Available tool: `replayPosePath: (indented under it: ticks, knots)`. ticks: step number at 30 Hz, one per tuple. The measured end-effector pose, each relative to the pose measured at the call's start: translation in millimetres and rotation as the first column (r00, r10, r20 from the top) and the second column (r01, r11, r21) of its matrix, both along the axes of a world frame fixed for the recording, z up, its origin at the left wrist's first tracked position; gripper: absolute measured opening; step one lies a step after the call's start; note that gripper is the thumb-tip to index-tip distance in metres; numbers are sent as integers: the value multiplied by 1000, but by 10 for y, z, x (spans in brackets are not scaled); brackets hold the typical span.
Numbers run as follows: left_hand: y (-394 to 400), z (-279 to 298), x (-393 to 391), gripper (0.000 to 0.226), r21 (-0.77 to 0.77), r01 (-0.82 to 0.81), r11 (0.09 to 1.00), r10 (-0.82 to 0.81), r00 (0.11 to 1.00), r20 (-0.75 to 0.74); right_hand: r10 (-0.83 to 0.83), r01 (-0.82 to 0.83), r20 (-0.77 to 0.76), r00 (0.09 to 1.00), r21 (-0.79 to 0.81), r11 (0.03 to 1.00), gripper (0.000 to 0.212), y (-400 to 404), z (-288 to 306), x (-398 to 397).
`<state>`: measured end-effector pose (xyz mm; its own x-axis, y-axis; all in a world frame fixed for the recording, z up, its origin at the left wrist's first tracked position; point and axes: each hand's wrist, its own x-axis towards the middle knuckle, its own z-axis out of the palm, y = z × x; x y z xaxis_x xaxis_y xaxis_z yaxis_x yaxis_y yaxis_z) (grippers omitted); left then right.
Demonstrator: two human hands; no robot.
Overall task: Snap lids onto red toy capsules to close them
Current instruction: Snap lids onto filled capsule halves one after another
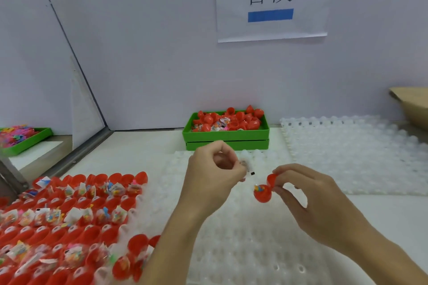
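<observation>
White dimpled plastic tray [243, 250] covered the bench. Left of it sat rows of open red capsule halves w/ toy packets [69, 210]. Above the tray's mid, right hand [324, 203] pinched a small red hinged plastic capsule [262, 193], lid [271, 179] still open. Left hand [208, 178] pinched a small clear packet [246, 166]. Capsule probably light, stiff, slick; best held at base, thumb on lid.

Head view looks down, close over table [382, 210].
</observation>
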<state>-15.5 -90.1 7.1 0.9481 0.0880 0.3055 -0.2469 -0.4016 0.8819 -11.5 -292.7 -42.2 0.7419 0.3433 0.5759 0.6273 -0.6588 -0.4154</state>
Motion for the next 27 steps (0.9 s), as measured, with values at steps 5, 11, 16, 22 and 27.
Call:
replayPosePath:
  ticks: [5, 11, 16, 22, 27]
  knots:
    - [-182, -176, -36, 18, -116, 36, 993, -32, 999, 30, -99, 100, 118, 988, -5, 995, 24, -60, -57, -14]
    - [-252, -242, -111, 19, -8, 45, 999, -44, 997, 55, -128, 132, 172, 977, -14, 991, 23, -39, -83, -21]
    - [-258, -295, -112, 12, 0, 12, 1000, -12, 999, 35, -123, 119, 168, 978, 30, 992, 25, -26, -105, -21]
    - [-279, -313, -106, 10, -174, 105, 979, -121, 989, -85, -74, 60, 110, 991, 126, 990, 9, 22, -98, -26]
    - [-323, -332, -123, 10, -489, 109, 865, -210, 965, -156, -64, 31, 94, 994, 318, 948, 20, 102, -145, -46]
